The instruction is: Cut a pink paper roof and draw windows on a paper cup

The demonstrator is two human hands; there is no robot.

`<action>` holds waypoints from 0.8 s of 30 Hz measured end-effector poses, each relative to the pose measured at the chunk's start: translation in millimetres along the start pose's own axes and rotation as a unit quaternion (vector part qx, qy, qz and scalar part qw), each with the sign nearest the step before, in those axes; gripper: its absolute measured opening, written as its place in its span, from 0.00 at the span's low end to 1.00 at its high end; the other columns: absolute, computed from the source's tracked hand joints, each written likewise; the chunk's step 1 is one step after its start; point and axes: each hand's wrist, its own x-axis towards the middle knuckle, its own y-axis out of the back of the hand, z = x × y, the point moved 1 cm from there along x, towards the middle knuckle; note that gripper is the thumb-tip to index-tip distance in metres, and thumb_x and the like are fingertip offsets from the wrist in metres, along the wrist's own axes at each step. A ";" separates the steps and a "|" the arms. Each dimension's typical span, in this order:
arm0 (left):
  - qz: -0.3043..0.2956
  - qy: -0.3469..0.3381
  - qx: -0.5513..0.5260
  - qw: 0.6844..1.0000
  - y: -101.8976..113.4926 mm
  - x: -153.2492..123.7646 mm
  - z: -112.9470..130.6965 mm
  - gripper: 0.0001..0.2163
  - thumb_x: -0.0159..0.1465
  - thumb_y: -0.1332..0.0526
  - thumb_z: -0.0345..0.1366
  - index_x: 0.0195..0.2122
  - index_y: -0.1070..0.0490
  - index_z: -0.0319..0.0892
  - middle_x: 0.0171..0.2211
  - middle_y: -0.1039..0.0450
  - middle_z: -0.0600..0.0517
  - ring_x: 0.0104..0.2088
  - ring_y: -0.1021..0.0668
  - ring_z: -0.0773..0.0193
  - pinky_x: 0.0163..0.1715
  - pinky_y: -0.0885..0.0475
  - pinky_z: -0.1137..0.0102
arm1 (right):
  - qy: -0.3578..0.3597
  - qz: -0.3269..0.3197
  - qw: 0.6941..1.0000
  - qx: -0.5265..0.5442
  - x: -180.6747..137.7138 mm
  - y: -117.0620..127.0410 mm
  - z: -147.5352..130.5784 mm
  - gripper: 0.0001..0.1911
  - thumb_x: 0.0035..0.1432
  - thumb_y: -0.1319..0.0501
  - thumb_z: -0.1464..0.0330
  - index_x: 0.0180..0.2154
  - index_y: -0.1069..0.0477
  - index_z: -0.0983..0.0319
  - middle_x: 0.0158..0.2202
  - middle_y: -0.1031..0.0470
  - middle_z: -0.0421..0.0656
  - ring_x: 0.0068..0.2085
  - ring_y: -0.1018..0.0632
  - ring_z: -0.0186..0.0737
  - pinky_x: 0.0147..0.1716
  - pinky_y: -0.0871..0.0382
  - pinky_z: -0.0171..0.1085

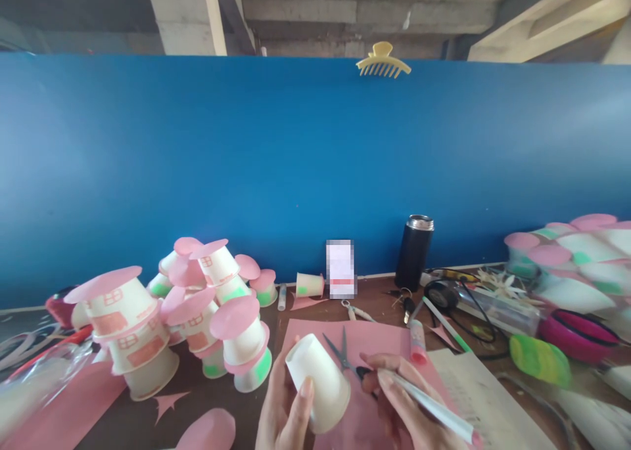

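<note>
My left hand [288, 404] is wrapped round a plain white paper cup [320, 385], tilted, with its wide rim toward the lower right. A white marker pen [434, 407] with a pink end lies in the grip of my right hand [401, 397], to the right of the cup and apart from it. Between and behind the hands, scissors [342, 353] rest with blades apart on a pink paper sheet [305, 335]. Part of their handle is hidden behind my right hand. A glue stick [417, 341] with a pink cap lies at the sheet's right edge.
Stacked paper cups with pink discs [140, 325] stand on the left, and more cups [586, 253] are piled far right. At the back are a phone-like upright screen [341, 266], pliers [359, 313] and a black flask [415, 253]. A blue partition [296, 161] rises behind.
</note>
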 end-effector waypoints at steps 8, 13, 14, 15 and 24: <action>-0.007 0.046 0.053 0.998 2.1 5.3 -22.9 0.33 0.56 0.39 0.50 0.58 0.41 0.36 0.50 0.27 0.39 0.49 0.24 0.49 0.46 0.27 0.63 | -0.063 -0.007 0.996 0.058 6.9 6.9 6.0 0.28 0.54 0.44 0.45 0.38 0.25 0.64 0.17 0.38 0.34 0.17 0.43 0.28 0.18 0.50 0.32; 0.012 0.034 0.196 0.980 11.2 12.3 -35.7 0.31 0.56 0.40 0.47 0.59 0.41 0.38 0.55 0.32 0.38 0.54 0.28 0.48 0.52 0.33 0.56 | -0.075 -0.035 0.989 0.121 8.7 6.4 8.2 0.25 0.57 0.43 0.49 0.42 0.28 0.64 0.17 0.39 0.33 0.18 0.46 0.26 0.18 0.57 0.31; 0.011 0.029 0.205 0.978 12.4 12.6 -38.3 0.30 0.57 0.41 0.47 0.59 0.42 0.39 0.56 0.33 0.38 0.55 0.30 0.48 0.54 0.34 0.56 | -0.070 -0.038 0.989 0.121 8.8 6.3 8.6 0.24 0.57 0.43 0.49 0.41 0.28 0.64 0.18 0.38 0.33 0.18 0.46 0.25 0.18 0.58 0.31; 0.008 0.024 0.212 0.977 13.3 12.6 -41.4 0.30 0.58 0.42 0.46 0.59 0.42 0.38 0.57 0.34 0.38 0.57 0.31 0.48 0.54 0.35 0.56 | -0.065 -0.041 0.990 0.118 9.0 6.3 9.0 0.22 0.58 0.43 0.50 0.39 0.29 0.63 0.18 0.38 0.33 0.18 0.46 0.25 0.18 0.58 0.31; 0.003 -0.044 0.276 0.960 13.6 14.6 -60.7 0.28 0.62 0.45 0.44 0.60 0.44 0.36 0.57 0.37 0.36 0.59 0.34 0.49 0.56 0.36 0.54 | -0.043 -0.081 0.992 0.090 11.5 4.9 15.5 0.20 0.53 0.37 0.51 0.34 0.33 0.61 0.21 0.40 0.31 0.18 0.45 0.24 0.17 0.55 0.28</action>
